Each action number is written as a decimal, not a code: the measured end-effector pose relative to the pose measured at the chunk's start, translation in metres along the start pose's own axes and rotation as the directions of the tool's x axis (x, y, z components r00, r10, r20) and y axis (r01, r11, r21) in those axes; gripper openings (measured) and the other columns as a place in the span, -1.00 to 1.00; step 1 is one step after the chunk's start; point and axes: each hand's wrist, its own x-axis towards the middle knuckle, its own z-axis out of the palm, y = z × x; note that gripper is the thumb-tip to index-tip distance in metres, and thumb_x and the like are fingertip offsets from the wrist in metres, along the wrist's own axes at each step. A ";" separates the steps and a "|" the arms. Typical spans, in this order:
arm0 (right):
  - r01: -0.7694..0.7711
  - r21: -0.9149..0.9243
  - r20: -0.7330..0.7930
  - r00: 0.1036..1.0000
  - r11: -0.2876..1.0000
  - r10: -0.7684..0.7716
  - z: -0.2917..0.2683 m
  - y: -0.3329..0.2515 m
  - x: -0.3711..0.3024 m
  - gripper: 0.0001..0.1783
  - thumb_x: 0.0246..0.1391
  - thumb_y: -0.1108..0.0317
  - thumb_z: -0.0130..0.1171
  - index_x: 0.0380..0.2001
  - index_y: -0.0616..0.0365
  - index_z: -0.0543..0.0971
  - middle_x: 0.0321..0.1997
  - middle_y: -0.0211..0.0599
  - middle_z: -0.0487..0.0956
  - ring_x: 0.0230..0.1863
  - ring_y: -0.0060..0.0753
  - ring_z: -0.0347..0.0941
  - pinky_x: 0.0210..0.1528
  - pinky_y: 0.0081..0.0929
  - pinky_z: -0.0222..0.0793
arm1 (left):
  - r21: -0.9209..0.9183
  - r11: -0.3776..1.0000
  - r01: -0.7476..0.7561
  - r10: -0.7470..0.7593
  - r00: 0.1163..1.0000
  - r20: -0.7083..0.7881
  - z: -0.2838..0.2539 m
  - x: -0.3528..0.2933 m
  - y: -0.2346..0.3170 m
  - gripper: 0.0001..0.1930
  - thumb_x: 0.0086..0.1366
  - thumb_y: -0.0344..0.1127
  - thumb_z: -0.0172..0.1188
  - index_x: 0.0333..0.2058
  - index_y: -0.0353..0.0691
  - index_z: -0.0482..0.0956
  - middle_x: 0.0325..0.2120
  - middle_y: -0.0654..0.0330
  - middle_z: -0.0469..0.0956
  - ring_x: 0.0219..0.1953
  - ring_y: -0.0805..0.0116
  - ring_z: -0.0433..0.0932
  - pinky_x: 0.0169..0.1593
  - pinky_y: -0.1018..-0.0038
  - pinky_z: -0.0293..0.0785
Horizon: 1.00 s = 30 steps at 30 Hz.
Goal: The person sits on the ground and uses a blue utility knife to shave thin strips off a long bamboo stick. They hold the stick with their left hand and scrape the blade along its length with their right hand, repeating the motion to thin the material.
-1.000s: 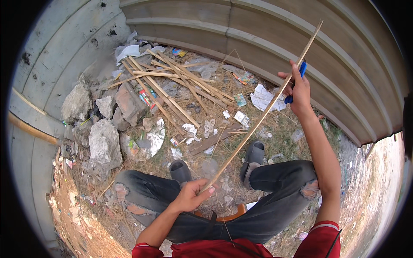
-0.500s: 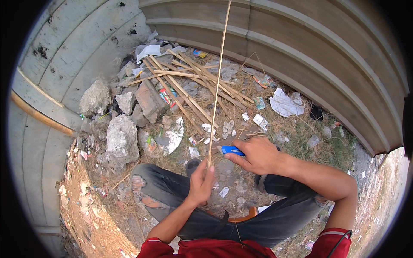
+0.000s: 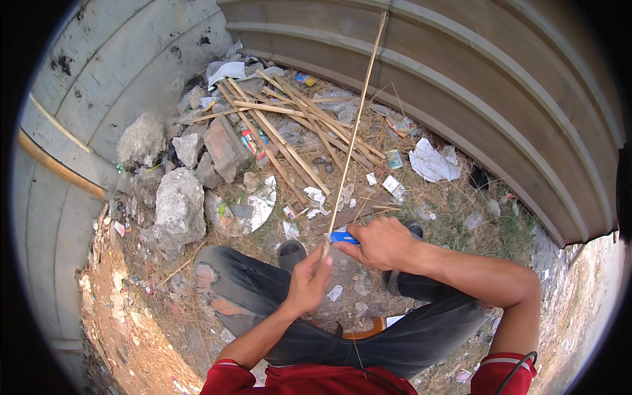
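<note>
My left hand (image 3: 309,282) is closed round the lower end of a long thin wooden strip (image 3: 359,122), which points up and away, leaning right. In my right hand (image 3: 386,245) is a blue utility knife (image 3: 343,237), gripped in a fist. The knife's front end meets the strip just above my left fingers; the blade itself is too small to make out. Beyond my hands, a loose pile of similar wooden strips (image 3: 283,131) lies crisscrossed on the ground.
Broken concrete chunks (image 3: 181,204) and a brick-like block (image 3: 225,150) lie at the left. Ribbed metal sheeting (image 3: 461,72) closes off the far right, and a pale panel wall (image 3: 125,79) the left. Crumpled white paper (image 3: 434,161) and litter cover the dry grass.
My right hand has brought the knife left and slightly down against the strip. The strip's top has swung right, while my left hand keeps its grip.
</note>
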 end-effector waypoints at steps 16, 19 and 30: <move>-0.412 0.211 -0.510 0.727 0.886 0.460 -0.080 0.168 -0.005 -0.22 0.38 -0.26 -0.13 -0.44 0.36 0.59 -0.50 0.23 0.58 -0.32 0.37 0.53 -0.21 0.08 0.40 | 0.006 0.998 0.058 -0.058 0.975 0.214 0.006 -0.023 -0.026 -0.46 0.55 -0.35 0.03 0.42 -0.36 0.18 -0.57 0.48 0.24 -0.59 0.74 0.17 -0.53 0.64 0.07; -0.300 0.145 -0.420 0.844 0.943 0.333 -0.066 0.131 -0.003 -0.27 0.37 -0.23 -0.09 -0.40 0.32 0.60 -0.50 0.22 0.58 -0.34 0.35 0.54 -0.22 0.09 0.42 | -0.027 0.998 0.056 -0.049 0.979 0.200 0.001 -0.020 -0.018 -0.47 0.57 -0.34 0.00 0.43 -0.30 0.17 -0.61 0.49 0.19 -0.64 0.73 0.12 -0.56 0.61 0.02; 0.044 -0.029 0.033 0.999 0.999 -0.043 -0.011 0.020 -0.007 -0.38 0.33 -0.19 0.00 -0.21 0.23 0.67 -0.43 0.10 0.67 -0.33 0.21 0.64 -0.20 0.07 0.56 | -0.132 0.990 0.042 -0.025 0.992 0.127 0.002 -0.010 -0.008 -0.48 0.57 -0.35 -0.02 0.43 -0.29 0.17 -0.65 0.51 0.15 -0.67 0.73 0.09 -0.57 0.62 -0.01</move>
